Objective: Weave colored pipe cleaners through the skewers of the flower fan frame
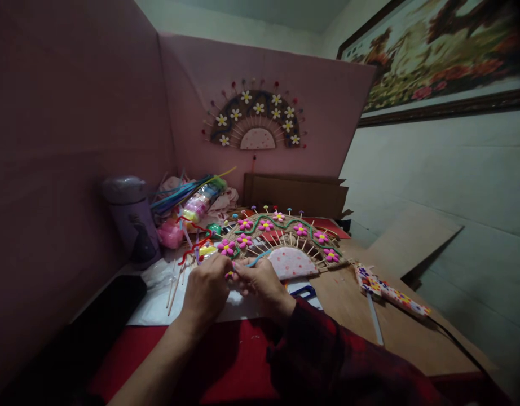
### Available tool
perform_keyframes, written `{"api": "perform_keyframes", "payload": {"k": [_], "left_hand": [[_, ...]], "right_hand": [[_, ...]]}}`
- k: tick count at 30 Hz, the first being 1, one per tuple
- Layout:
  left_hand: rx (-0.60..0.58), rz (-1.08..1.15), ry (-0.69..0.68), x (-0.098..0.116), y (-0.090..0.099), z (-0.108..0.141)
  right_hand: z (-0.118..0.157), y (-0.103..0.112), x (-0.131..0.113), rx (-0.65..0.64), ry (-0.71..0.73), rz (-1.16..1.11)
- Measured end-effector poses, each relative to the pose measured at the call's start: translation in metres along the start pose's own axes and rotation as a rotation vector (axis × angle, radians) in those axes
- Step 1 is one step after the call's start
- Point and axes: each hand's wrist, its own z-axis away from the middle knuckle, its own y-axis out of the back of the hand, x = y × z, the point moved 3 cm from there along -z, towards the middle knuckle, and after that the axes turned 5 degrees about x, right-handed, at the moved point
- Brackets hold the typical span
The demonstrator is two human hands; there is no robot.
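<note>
A light blue pipe cleaner (259, 259) sticks up from between the fingers of my right hand (264, 285), which is closed in a pinch. Beside it my left hand (206, 287) is closed too, its fingertips meeting those of the right; what it grips is hidden behind the fingers. Just behind the hands lies a fan-shaped craft (294, 262) with a pale spotted centre, wooden sticks, pink flowers (300, 229) and a wavy green line (270, 219). The fan's lower left part is covered by my hands.
A purple bottle (135, 225) stands left, near bagged coloured clay (198, 200) and a red pipe cleaner (195, 246). Blue-handled scissors (304, 292) lie right of my hands. A flowered glue gun (389, 290) with a cord lies farther right. Another fan (258, 115) hangs on the pink panel.
</note>
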Motion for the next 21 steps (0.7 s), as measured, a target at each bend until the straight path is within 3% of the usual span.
{"api": "perform_keyframes", "payload": {"k": [6, 8, 12, 14, 16, 18, 21], "left_hand": [[-0.043, 0.529, 0.443, -0.012, -0.004, -0.001], [-0.062, 0.445, 0.386, -0.011, -0.003, -0.002], [-0.062, -0.088, 0.011, -0.001, -0.004, 0.0], [-0.055, -0.214, -0.069, 0.001, -0.006, 0.001], [-0.026, -0.112, -0.048, 0.0, -0.006, 0.001], [0.005, 0.114, 0.057, -0.004, -0.004, -0.001], [0.008, 0.273, 0.175, -0.009, -0.002, -0.001]], "right_hand": [[0.005, -0.006, -0.006, -0.079, -0.092, -0.194], [0.003, -0.004, -0.004, -0.058, -0.044, -0.106], [-0.004, 0.002, 0.003, 0.069, 0.026, 0.099], [-0.005, 0.003, 0.005, 0.082, 0.002, 0.096], [-0.002, 0.001, 0.003, 0.056, -0.033, -0.008], [0.002, -0.003, -0.001, -0.004, -0.074, -0.139], [0.004, -0.006, -0.004, -0.056, -0.066, -0.149]]}}
